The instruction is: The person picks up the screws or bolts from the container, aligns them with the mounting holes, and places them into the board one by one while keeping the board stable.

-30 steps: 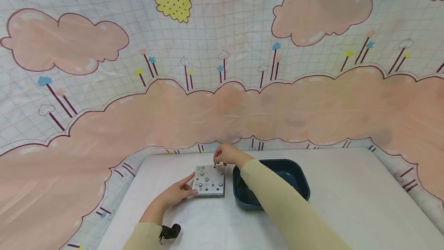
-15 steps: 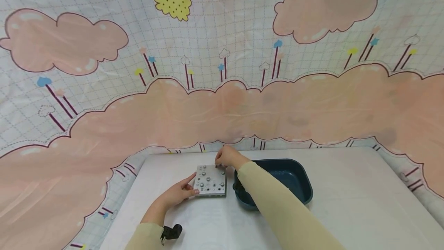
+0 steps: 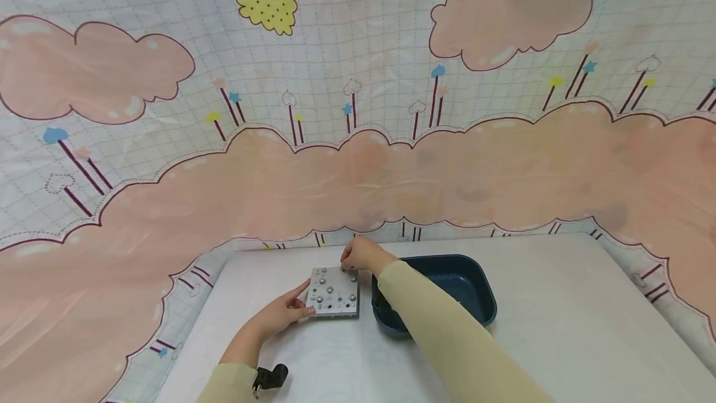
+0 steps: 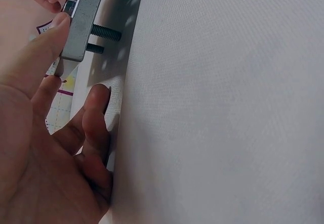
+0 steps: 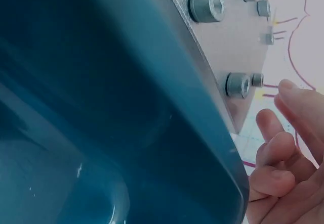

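A silver metal plate (image 3: 340, 282) carries several socket-head bolts (image 5: 206, 6). In the left wrist view, threaded bolt ends (image 4: 106, 32) stick out from its underside. My left hand (image 3: 281, 312) grips the plate's left side and near corner, thumb on the top edge and a finger against the side. At the far edge, my right hand (image 3: 362, 255) has its fingertips together on a small screw (image 3: 343, 269), mostly hidden by the fingers. The right wrist view shows the right hand's fingers (image 5: 284, 148) curled close to a small bolt (image 5: 257, 80).
A dark blue tray (image 3: 485, 282) stands right of the plate, beneath my right forearm. Its wall fills much of the right wrist view. A white cloth (image 3: 537, 322) covers the table, and a patterned curtain (image 3: 369, 188) hangs behind it.
My right hand has come slightly lower onto the plate's far edge, and less of the screw shows. The left hand keeps its hold; the head view has shifted a little.
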The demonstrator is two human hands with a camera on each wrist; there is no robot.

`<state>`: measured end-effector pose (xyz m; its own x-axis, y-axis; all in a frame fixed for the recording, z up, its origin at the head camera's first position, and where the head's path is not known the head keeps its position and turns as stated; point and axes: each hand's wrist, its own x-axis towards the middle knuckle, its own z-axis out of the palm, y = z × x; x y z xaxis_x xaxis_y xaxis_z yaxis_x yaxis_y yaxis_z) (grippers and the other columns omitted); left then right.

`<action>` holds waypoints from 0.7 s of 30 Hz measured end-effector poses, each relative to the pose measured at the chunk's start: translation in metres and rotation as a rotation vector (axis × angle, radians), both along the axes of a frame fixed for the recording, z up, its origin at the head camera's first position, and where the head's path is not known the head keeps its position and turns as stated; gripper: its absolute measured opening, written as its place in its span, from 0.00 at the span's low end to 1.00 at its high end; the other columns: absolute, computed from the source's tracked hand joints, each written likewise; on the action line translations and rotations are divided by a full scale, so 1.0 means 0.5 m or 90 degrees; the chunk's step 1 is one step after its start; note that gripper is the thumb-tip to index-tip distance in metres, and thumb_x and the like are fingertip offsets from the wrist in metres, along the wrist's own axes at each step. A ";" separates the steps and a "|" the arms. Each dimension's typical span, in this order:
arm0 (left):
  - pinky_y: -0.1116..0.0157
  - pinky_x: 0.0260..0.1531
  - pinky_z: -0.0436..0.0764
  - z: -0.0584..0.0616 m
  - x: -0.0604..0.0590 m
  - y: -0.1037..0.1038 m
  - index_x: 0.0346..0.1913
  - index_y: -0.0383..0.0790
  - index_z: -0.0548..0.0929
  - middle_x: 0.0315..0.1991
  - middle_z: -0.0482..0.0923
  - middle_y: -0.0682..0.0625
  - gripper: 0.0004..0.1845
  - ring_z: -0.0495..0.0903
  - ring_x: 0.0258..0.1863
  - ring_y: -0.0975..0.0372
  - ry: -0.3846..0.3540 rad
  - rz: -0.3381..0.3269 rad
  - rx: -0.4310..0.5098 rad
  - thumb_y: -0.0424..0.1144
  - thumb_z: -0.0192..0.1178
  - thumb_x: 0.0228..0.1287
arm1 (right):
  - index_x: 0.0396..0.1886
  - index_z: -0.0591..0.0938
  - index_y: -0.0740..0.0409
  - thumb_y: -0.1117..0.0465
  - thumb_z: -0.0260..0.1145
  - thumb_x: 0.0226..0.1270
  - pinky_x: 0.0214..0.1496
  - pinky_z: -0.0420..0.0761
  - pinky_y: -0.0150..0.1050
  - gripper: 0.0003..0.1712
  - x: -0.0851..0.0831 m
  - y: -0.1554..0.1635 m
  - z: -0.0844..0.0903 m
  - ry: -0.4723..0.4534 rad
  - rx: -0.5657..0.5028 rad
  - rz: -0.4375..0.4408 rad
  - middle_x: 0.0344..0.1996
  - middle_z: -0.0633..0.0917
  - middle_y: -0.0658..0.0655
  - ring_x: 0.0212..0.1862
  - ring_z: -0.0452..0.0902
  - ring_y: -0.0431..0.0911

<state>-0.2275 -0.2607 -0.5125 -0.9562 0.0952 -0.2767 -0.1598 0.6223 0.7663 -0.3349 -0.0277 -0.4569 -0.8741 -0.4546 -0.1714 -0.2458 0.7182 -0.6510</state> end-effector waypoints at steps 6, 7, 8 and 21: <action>0.61 0.38 0.70 -0.003 0.005 -0.002 0.76 0.54 0.63 0.40 0.75 0.49 0.44 0.71 0.36 0.58 -0.006 0.008 0.003 0.49 0.71 0.59 | 0.43 0.89 0.55 0.59 0.70 0.66 0.43 0.79 0.40 0.09 -0.004 0.011 0.002 -0.008 -0.045 0.007 0.39 0.86 0.50 0.41 0.81 0.47; 0.61 0.38 0.70 -0.003 0.006 -0.003 0.76 0.53 0.63 0.40 0.75 0.49 0.44 0.71 0.36 0.58 -0.006 0.008 0.004 0.49 0.71 0.59 | 0.44 0.89 0.55 0.58 0.70 0.66 0.43 0.79 0.40 0.10 -0.005 0.013 0.004 -0.011 -0.057 0.010 0.40 0.86 0.51 0.42 0.82 0.49; 0.61 0.38 0.70 -0.004 0.006 -0.004 0.76 0.53 0.62 0.40 0.75 0.49 0.44 0.71 0.36 0.58 -0.006 0.008 0.004 0.49 0.71 0.59 | 0.45 0.89 0.56 0.58 0.70 0.67 0.42 0.80 0.41 0.11 -0.005 0.016 0.007 -0.013 -0.067 0.014 0.40 0.86 0.51 0.43 0.82 0.52; 0.61 0.38 0.70 -0.005 0.001 -0.004 0.77 0.53 0.61 0.40 0.74 0.49 0.44 0.71 0.36 0.59 0.004 -0.006 -0.006 0.50 0.71 0.59 | 0.45 0.89 0.54 0.56 0.69 0.68 0.39 0.80 0.40 0.11 0.006 0.114 0.058 0.007 -0.093 0.065 0.37 0.84 0.49 0.37 0.78 0.47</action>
